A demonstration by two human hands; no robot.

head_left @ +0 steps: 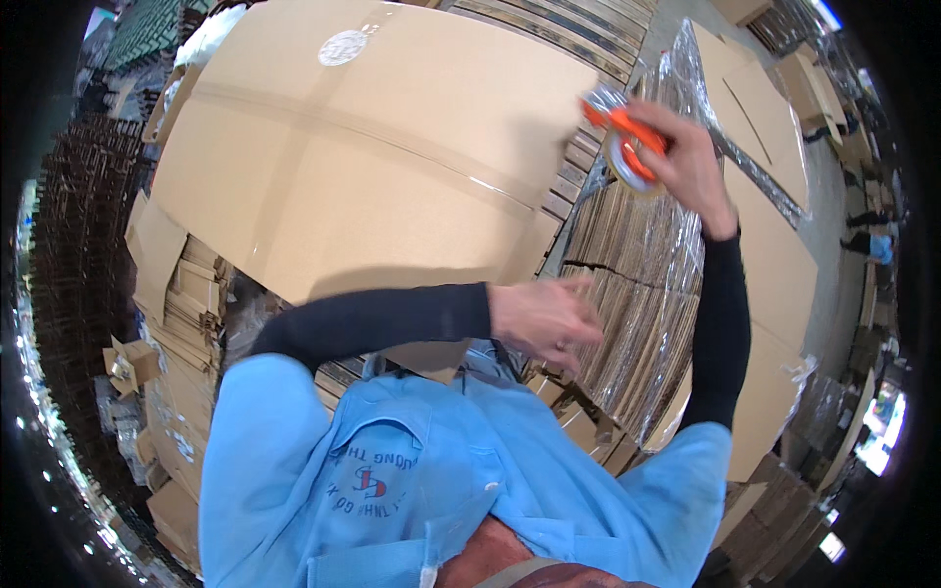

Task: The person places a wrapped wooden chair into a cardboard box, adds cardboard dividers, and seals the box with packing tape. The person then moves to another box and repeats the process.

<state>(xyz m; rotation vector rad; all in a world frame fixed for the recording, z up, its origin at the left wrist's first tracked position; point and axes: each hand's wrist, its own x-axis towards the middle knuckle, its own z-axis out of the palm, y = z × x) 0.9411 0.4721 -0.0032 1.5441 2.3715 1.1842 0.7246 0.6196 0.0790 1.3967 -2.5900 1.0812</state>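
Note:
My right hand is closed around an orange tape gun, raised past the right edge of a large flat cardboard box. A roll of clear tape sits in the tape gun. The box lies in front of me, with strips of clear tape across its top and a round white label near its far edge. Close to my chest, my left hand hangs in the air with nothing in it. Its fingers are apart and slightly blurred.
A plastic-wrapped stack of cardboard sheets stands at the right, beside wooden pallets. More flat cardboard lies farther right. Dark stacked goods and a small open carton are at the left. Another person is far right.

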